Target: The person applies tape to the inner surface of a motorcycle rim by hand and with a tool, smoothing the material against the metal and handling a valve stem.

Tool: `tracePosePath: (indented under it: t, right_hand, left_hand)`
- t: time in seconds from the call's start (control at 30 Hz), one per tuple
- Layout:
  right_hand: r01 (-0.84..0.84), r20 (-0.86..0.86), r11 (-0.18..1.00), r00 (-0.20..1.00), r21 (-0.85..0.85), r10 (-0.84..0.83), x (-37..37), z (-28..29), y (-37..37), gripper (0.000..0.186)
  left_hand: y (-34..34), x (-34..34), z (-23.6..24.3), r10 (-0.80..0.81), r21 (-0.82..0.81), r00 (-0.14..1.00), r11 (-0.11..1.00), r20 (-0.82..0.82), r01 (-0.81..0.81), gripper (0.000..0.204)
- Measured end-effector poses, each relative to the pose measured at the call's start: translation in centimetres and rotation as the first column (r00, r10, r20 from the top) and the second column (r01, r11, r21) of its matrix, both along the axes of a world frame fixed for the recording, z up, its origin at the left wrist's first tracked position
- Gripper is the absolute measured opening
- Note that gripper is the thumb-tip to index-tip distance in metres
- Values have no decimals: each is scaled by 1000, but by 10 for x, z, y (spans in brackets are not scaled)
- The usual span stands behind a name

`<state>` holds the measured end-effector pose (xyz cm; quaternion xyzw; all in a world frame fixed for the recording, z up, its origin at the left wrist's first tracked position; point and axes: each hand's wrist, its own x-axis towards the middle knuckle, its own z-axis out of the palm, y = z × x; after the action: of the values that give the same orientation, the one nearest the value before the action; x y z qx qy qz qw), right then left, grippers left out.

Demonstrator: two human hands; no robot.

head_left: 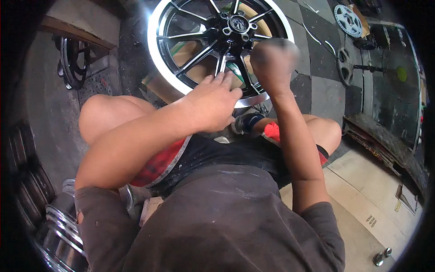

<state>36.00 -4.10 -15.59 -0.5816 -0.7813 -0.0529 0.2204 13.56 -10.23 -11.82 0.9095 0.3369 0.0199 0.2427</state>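
A black wheel rim (209,37) with bright machined spokes and a polished silver lip lies before me, over brown cardboard. My left hand (213,100) is open, palm down, at the wheel's near side. Its outstretched fingertips reach a lower spoke, and they seem to rest on it. My right hand (275,68) is raised over the wheel's right side, near the lip. A blurred patch covers its fingers, so I cannot make out whether it holds anything. The hub with its center cap (239,24) sits between several bolt holes.
Several shiny rims (63,226) are stacked at lower left, and a dark rim (74,63) leans at upper left. A pale wheel cover (348,21) lies at far right near a dark glass panel (394,86). Cardboard (362,195) with a small metal part (382,256) is at lower right.
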Motion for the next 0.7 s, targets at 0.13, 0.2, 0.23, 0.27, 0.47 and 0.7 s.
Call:
tracePosePath:
  t: [0.13, 0.2, 0.23, 0.27, 0.47, 0.7]
  right_hand:
    - [-29, 8, 993, 1000, 112, 29, -1, -16, 7, 14]
    - [-47, -5, 989, 999, 137, 48, 1, -21, 7, 15]
    - [-46, -7, 989, 999, 143, 47, 0, -22, 8, 16]
    - [-44, -9, 988, 999, 149, 46, 0, -23, 8, 16]
    - [-49, 18, 975, 999, 215, 46, -6, -27, 11, 9]
    - [-28, 35, 981, 999, 194, 22, -9, -29, 8, 9]
  left_hand:
    - [8, -10, 10, -48, -130, 985, 991, -167, 26, 56]
    - [10, -11, 12, -84, -176, 972, 983, -218, 45, 55]
    - [10, -13, 12, -85, -184, 974, 982, -210, 46, 54]
    - [9, -14, 12, -86, -191, 976, 980, -202, 47, 52]
    - [5, -15, 9, -127, -144, 973, 984, -193, 100, 50]
    - [7, -14, 12, -128, -187, 969, 978, -210, 89, 46]
